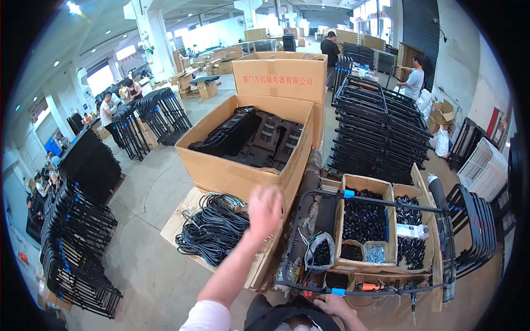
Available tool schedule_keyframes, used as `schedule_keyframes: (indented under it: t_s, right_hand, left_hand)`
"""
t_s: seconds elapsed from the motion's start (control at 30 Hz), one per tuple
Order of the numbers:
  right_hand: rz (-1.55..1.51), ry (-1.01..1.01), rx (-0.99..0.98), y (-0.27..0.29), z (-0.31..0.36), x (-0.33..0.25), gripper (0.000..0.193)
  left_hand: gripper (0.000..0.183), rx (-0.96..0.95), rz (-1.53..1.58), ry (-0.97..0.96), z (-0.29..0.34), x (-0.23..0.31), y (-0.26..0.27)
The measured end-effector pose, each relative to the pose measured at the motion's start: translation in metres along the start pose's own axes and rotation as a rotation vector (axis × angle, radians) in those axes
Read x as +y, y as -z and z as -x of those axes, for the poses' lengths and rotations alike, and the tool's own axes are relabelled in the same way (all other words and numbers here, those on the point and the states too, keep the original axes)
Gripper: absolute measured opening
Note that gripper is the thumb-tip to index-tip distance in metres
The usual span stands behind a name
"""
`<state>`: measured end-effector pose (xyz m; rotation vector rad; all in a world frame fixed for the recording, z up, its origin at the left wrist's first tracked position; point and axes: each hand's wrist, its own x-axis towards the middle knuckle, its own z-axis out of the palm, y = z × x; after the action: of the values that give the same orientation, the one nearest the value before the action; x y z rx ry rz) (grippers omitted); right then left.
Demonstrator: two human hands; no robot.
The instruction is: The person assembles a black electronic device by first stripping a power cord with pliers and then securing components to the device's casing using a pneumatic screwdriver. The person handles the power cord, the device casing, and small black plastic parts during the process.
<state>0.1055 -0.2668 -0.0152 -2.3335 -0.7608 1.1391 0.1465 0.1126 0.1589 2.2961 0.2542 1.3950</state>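
My left hand (264, 211) is raised in front of the large open carton (232, 174), over the bundle's right side. Motion blurs its fingers, so their grip cannot be made out. The carton holds black moulded plastic panels (259, 138). Beneath the forearm lies a bundle of dark cables (212, 229) with green-tipped ends. At the lower edge my right hand (332, 305) is closed at the near bar of a black tube frame (386, 293), next to a blue tape piece (338, 291). This frame lies across the parts boxes; a second blue tape piece (348, 193) marks its far bar.
Divided boxes (391, 220) hold black small parts, with silver screws (375, 254) in one section. An orange-handled tool (369, 287) lies by the near bar. Stacked black frames (381, 121) stand behind right, more frames (80, 259) at left. Several people work farther off.
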Motion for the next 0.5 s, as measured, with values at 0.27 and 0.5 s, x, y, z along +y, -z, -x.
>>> schedule_keyframes:
  t_s: [0.27, 0.5]
  right_hand:
    - [-0.149, 0.143, 0.029, 0.020, 0.009, 0.003, 0.039]
    - [-0.300, 0.190, 0.210, 0.041, 0.034, -0.033, 0.040]
  left_hand:
    - [0.025, -0.312, -0.419, 0.262, -0.150, -0.119, 0.013]
    - [0.034, -0.780, -0.757, 0.531, -0.215, -0.176, -0.015]
